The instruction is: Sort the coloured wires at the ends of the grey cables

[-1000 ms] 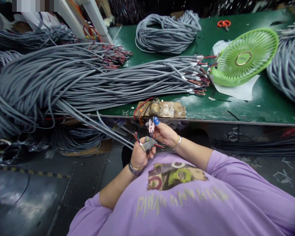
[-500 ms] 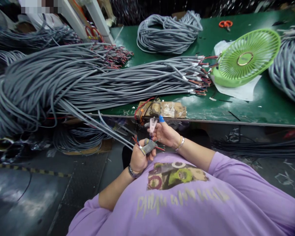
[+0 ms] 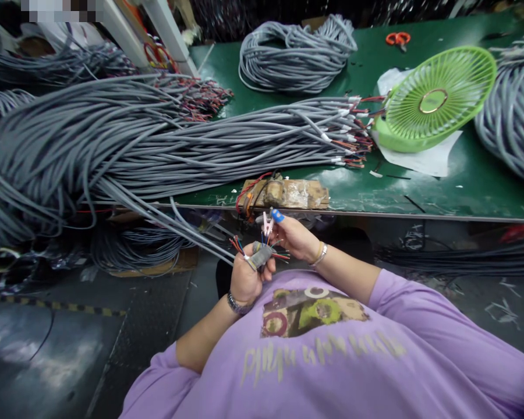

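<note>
My left hand (image 3: 247, 280) is closed around the ends of a few grey cables (image 3: 203, 234) and a flat grey block (image 3: 262, 257). Thin coloured wires (image 3: 236, 244) fan out above the thumb, and more wire tips stick out past the block's right side. My right hand (image 3: 299, 237), with blue tape on the thumb (image 3: 278, 215), pinches a small pale pink clip (image 3: 268, 223) just above the block. Fine wires run between the clip and the block. The right fingertips are partly hidden behind the clip and wires.
Long bundles of grey cable (image 3: 227, 145) with stripped ends cover the green table (image 3: 419, 198). Beyond my hands, a wooden board (image 3: 308, 194) lies at the table edge. A green fan (image 3: 436, 100), orange-handled scissors (image 3: 397, 39) and a coiled cable (image 3: 294, 58) are farther back.
My right thumb has moved left, closer over the pink clip, and the clip's prongs show more plainly. My left hand keeps its hold. The whole view has shifted slightly.
</note>
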### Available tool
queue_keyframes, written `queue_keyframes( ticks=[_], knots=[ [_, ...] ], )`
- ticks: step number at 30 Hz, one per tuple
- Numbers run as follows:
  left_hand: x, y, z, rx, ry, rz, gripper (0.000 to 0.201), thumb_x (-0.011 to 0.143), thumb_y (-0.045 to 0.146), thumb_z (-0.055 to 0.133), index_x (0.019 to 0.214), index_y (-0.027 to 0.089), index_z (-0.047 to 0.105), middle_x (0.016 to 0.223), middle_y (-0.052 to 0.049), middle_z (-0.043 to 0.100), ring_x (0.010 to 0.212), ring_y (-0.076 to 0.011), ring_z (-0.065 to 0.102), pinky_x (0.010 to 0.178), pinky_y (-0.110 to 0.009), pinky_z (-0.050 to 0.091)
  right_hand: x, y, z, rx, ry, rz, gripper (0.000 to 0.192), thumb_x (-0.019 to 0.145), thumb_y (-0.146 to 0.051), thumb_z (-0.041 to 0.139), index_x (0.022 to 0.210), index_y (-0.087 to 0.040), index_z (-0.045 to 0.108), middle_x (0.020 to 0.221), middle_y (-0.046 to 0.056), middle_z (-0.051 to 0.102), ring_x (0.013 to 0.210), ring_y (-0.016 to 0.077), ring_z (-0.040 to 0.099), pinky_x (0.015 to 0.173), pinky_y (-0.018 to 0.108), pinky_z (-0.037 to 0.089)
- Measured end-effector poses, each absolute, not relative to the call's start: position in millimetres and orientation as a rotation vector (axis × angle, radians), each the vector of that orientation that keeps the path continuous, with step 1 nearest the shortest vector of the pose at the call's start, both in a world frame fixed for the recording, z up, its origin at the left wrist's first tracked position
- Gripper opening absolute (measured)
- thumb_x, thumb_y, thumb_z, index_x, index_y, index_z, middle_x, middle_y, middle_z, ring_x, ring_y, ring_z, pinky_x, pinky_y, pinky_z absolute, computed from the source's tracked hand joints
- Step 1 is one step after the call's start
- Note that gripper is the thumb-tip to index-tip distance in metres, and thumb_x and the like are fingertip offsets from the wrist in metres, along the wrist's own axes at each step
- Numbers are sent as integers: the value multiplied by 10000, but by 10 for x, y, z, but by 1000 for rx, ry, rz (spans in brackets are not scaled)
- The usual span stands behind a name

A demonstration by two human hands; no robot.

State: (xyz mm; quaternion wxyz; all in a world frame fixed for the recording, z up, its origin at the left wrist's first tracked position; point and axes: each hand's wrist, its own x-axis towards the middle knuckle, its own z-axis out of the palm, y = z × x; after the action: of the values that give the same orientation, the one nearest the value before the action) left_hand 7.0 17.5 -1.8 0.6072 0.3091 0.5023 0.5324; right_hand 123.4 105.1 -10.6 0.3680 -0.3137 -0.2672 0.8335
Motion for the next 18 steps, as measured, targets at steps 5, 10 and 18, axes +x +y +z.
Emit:
queue_keyframes(
  ticks=[5, 10, 18],
  knots=[
    [58, 172, -44, 713, 1160, 1233, 320, 741, 431, 707, 659, 155, 569, 487, 22, 590, 315, -47, 433, 323, -165, 239, 1188, 1059, -126, -794, -600, 2178, 463, 772, -613, 655, 779, -150, 645, 692, 21, 624, 562, 91, 502, 503, 207, 392],
    [56, 167, -63, 709, 1161, 1220, 321, 745, 430, 705, 657, 155, 565, 488, 21, 594, 318, -46, 435, 332, -163, 252, 1125, 1092, -143, -785, -445, 2239, 439, 802, -598, 633, 798, -159, 650, 704, 16, 636, 570, 93, 521, 526, 214, 427],
    [64, 169, -93, 683, 1191, 1209, 325, 720, 441, 708, 654, 158, 561, 483, 23, 590, 314, -50, 430, 330, -164, 265, 1091, 1088, -159, -778, -354, 2218, 447, 805, -608, 620, 772, -163, 644, 696, 15, 629, 586, 101, 531, 530, 212, 425]
  ],
)
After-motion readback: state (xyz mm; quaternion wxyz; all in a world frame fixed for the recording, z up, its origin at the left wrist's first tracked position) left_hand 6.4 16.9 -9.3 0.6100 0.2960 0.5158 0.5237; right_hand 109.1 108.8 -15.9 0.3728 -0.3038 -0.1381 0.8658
